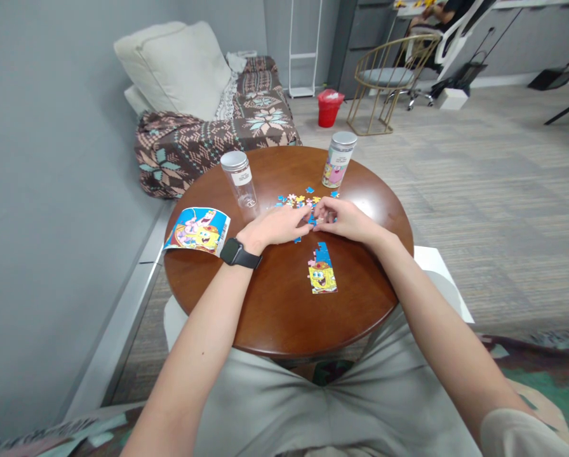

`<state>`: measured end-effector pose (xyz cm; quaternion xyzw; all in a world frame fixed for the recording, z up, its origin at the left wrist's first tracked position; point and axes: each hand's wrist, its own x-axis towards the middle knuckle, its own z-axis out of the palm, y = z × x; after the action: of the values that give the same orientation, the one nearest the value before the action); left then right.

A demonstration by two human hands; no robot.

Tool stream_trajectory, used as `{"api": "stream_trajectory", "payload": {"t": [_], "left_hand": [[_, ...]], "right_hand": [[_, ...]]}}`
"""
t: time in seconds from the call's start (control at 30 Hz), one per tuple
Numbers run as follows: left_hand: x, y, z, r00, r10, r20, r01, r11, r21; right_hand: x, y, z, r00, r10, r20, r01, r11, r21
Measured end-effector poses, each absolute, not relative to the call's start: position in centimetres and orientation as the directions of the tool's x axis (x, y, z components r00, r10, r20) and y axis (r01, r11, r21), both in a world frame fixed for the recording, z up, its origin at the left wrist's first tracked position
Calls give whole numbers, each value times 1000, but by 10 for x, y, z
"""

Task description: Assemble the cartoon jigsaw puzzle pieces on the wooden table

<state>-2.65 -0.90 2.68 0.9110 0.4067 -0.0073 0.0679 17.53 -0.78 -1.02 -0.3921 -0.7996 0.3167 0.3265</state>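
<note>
Loose jigsaw pieces (300, 200) lie in a pile on the round brown table (275, 298). Over the pile's near side, my left hand (282, 225) is palm down with its fingers reaching forward and the thumb apart. Facing it closely, my right hand (344, 219) has curled fingers, its thumb and fingertips at a small blue jigsaw piece; the exact grip is partly hidden. Nearer to me lies a joined section of puzzle (322, 273) with a yellow cartoon face and blue above. A curved picture sheet (199, 230) with the cartoon lies at the left.
A clear jar (240, 181) with a silver lid stands beyond my left hand, and a labelled jar (338, 162) stands at the back right. Past the table are a covered sofa (265, 124), a red bin (330, 109), a gold-framed chair (389, 77) and a seated person (444, 16).
</note>
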Motion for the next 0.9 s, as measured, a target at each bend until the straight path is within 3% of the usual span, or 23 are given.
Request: {"api": "stream_trajectory", "payload": {"t": [0.23,0.63,0.9], "left_hand": [[-25,-9,30,688,720,-92,725,-679,114],[-25,-13,35,671,739,-51,738,-661,137],[-25,-13,36,682,731,-29,727,-673,135]], "right_hand": [[176,-10,-6,-525,834,172,480,457,-749],[178,-7,-8,-594,763,256,472,588,-657],[176,-9,-4,-586,762,274,473,596,-649]]}}
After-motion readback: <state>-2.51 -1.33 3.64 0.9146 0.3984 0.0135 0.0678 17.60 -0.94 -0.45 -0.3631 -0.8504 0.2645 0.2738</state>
